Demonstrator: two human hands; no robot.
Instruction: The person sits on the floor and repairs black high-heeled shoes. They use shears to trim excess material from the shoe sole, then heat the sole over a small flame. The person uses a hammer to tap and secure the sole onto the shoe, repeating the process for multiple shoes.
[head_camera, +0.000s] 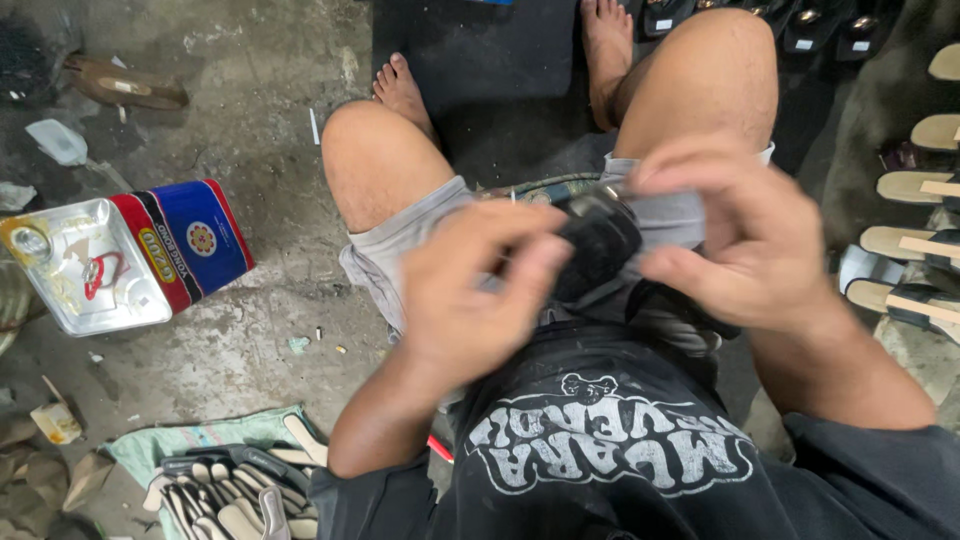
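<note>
Hard to say exactly what the black piece (598, 240) is, since it's blurred and both hands cover a good part of it; looks like a dark strap or sandal upper with a shiny patch on top. Its lower end disappears behind the left hand (470, 290) and into the dark shirt, so its full shape is anyone's guess.

Both forearms come up from the near edge and meet over the lap, between the two bare knees. The left hand is curled, back toward the camera, fingers (535, 265) bent in and pressing on the near left side of the piece. The right hand (750, 235) sits a bit farther and to the right, fingers (680, 270) pinched narrow on the piece's right edge, thumb side tucked under and out of sight.

So the piece sits right between the two sets of fingers, gripped from both sides, held above the shorts.

On the floor to the left lies a tin (130, 262) on its side, and near left a pile of soles (230, 495) on a cloth. More sandals (915, 245) line the right edge, cut off.
</note>
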